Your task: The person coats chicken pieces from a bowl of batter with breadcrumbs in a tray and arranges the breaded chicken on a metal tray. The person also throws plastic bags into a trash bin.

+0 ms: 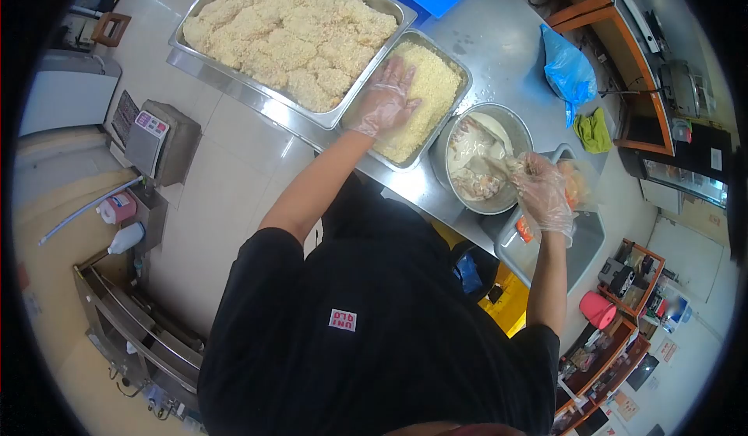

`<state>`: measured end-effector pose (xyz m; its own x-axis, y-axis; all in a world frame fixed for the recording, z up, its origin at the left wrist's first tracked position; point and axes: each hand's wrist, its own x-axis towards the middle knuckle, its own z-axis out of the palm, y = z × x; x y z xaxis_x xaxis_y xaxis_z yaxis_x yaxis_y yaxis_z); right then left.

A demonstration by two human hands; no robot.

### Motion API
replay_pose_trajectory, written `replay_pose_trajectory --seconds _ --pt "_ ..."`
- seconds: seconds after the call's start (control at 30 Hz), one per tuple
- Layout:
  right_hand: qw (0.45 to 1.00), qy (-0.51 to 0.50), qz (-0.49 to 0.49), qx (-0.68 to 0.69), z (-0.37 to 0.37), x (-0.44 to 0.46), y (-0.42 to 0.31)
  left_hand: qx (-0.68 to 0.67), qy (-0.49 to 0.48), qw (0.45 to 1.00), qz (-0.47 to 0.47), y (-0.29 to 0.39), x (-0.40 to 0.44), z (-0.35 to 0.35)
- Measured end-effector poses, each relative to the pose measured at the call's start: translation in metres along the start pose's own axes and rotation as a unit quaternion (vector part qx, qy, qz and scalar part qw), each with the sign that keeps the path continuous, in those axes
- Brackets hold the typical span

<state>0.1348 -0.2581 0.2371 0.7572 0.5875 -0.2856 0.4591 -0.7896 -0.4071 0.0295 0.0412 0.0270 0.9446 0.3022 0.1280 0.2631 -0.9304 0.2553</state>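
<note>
Metal bowl [521, 130] sits just left of the right hand [543, 188], which pinches a battered piece [500, 169] over it, and past that's the crumb tray [466, 93], long axis pointing away, left hand [387, 99] spread flat in there.

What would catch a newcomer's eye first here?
Probably the large metal tray of crumb-coated pieces, upper left. Beside it, the gloved left hand rests in a smaller tray of crumbs. Farther right, the gloved right hand grips a wet piece at a bowl of white liquid.
</note>
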Motion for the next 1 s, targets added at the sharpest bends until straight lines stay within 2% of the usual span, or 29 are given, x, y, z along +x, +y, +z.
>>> replay_pose_trajectory --seconds 0.2,0.3,0.33,0.5,0.63,0.7,1.0 --pt "0.999 0.026 -0.008 -0.035 0.014 -0.006 0.019 -0.010 -0.023 1.000 -0.001 0.018 0.044 0.012" --pt "0.998 -0.023 0.058 0.016 0.005 -0.004 -0.005 0.006 -0.062 0.998 0.000 0.031 0.053 0.013" --pt "0.998 -0.023 0.050 0.006 0.006 -0.002 -0.005 0.010 -0.082 0.997 0.000 0.036 0.054 0.014" --pt "1.000 0.009 -0.002 -0.029 0.034 0.014 0.016 -0.027 -0.115 0.991 0.070 0.050 0.046 0.027" --pt "1.000 -0.005 0.017 -0.008 0.043 0.025 0.018 -0.061 -0.141 0.979 0.131 0.053 0.034 0.023" --pt "0.999 -0.019 0.040 0.003 0.036 0.026 0.007 -0.054 -0.121 0.983 0.127 0.054 0.017 0.019" --pt "1.000 -0.005 0.021 -0.012 0.030 0.022 0.018 0.011 -0.061 0.992 0.108 0.027 -0.030 0.017"
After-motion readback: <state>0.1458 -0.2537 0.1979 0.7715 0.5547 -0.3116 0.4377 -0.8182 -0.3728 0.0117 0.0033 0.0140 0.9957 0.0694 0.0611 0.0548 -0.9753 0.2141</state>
